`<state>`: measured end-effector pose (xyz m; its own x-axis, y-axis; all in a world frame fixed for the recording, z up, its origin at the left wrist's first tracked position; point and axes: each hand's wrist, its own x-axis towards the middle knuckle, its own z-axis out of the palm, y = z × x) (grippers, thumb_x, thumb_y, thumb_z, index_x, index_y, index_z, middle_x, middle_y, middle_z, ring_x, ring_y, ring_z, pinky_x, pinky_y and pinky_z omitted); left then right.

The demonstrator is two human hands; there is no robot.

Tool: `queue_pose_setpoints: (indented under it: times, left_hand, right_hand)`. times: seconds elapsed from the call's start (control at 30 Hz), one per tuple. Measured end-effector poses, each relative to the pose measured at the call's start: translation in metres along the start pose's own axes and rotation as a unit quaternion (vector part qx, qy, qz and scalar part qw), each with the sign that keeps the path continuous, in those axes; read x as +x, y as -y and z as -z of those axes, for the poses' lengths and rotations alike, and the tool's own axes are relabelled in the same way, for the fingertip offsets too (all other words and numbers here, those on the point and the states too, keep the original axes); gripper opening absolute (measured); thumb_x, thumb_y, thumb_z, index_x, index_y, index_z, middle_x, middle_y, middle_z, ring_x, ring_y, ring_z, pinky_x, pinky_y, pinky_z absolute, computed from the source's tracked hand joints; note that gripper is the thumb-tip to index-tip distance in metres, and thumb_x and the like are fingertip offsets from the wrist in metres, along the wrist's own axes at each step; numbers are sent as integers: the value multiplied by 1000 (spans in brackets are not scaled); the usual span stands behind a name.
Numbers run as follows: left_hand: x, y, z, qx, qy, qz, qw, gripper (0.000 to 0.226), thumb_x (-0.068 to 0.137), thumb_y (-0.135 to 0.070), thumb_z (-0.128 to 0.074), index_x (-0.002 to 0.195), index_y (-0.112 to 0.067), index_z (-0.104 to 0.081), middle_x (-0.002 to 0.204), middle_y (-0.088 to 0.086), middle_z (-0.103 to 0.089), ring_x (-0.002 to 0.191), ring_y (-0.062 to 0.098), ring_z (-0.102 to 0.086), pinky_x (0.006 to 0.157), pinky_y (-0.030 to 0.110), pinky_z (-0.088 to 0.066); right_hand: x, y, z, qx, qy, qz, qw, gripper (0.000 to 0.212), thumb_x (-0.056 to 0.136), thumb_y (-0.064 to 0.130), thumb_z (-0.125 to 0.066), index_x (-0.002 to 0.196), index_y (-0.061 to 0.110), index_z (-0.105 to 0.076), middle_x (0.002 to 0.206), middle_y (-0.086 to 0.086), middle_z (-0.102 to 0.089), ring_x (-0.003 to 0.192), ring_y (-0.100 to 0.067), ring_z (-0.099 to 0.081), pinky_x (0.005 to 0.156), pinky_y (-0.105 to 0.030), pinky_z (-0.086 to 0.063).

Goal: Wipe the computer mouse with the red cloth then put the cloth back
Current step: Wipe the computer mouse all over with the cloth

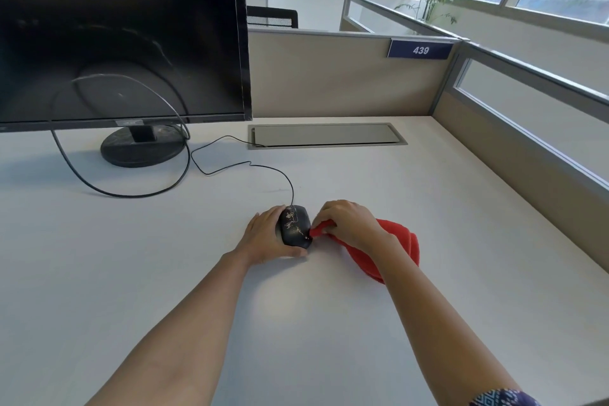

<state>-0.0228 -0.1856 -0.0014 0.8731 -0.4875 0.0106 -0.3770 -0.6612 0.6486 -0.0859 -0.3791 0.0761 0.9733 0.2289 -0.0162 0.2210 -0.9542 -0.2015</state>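
Note:
A black wired computer mouse (295, 225) with pale smudges on its top sits on the white desk (164, 273) in the middle of the view. My left hand (263, 237) grips it from the left side and the near end. My right hand (351, 224) holds a bunched end of the red cloth (398, 249) and presses that end against the mouse's right near edge. The rest of the cloth trails on the desk to the right, partly hidden under my right wrist.
A black monitor (122, 33) on a round stand (141, 150) fills the back left, with cables (131, 195) looping over the desk. A grey cable hatch (326, 136) lies behind the mouse. Beige partition walls (329, 76) close the back and right.

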Motion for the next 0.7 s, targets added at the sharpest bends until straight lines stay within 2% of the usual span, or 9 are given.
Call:
queue_pose_setpoints:
  times: [0.07,0.13,0.17,0.23,0.37,0.43,0.57,0.7]
  left_hand:
    - [1,-1,-1,-1,-3,-7,1000,109,42,-72,-69,135,-24,-38,135,-12,-47,121,14,-45,108,40,-30]
    - [0,-3,-2,-4,-22,-18,1000,88,46,-68,-73,121,-31,-46,119,-16,-55,108,10,-51,100,37,-37]
    - [-1,-4,-3,-4,-36,-24,999,77,47,-67,-74,111,-34,-48,109,-19,-57,101,9,-53,95,36,-40]
    - [-2,-5,-3,-6,-45,-34,998,69,47,-66,-73,103,-35,-47,100,-20,-56,93,9,-54,87,33,-41]
    - [-3,-4,-2,-13,-36,-36,999,75,44,-70,-71,107,-38,-46,103,-22,-55,95,7,-53,88,31,-37]
    - [-1,-3,-3,-18,-32,-25,999,79,43,-73,-70,109,-38,-45,105,-24,-54,98,7,-52,92,32,-36]
    - [1,0,-2,-3,-11,-7,1000,102,41,-75,-68,127,-28,-41,124,-16,-50,112,12,-48,103,38,-33]
    - [0,-1,-1,-7,-11,-9,1000,93,43,-74,-70,120,-30,-43,117,-18,-52,109,12,-50,100,37,-36]
  right_hand:
    - [-2,6,0,8,-59,11,998,22,92,23,-56,106,33,-70,113,9,-63,105,-16,-55,76,-32,-48]
    - [-1,19,-4,-9,-103,50,993,22,93,23,-55,108,31,-69,114,6,-63,104,-19,-54,70,-33,-49]
    - [0,26,-8,-30,-104,74,991,23,93,20,-55,109,29,-69,115,4,-62,105,-21,-53,68,-33,-48]
    - [2,35,-15,-80,-84,118,986,28,88,12,-60,113,24,-66,118,-1,-60,107,-24,-51,63,-32,-44]
    - [0,33,-19,-109,-70,137,982,28,87,9,-59,112,21,-66,117,-4,-58,109,-25,-51,61,-31,-42]
    - [-3,27,-18,-100,-64,121,986,27,90,14,-57,113,24,-65,120,-1,-57,111,-23,-49,63,-32,-44]
    - [-10,12,-10,-66,-74,57,993,25,94,20,-51,110,30,-68,118,5,-59,110,-21,-51,69,-33,-49]
    - [-9,19,-10,-55,-109,59,991,26,95,17,-51,111,28,-68,117,3,-60,108,-21,-50,67,-37,-51]
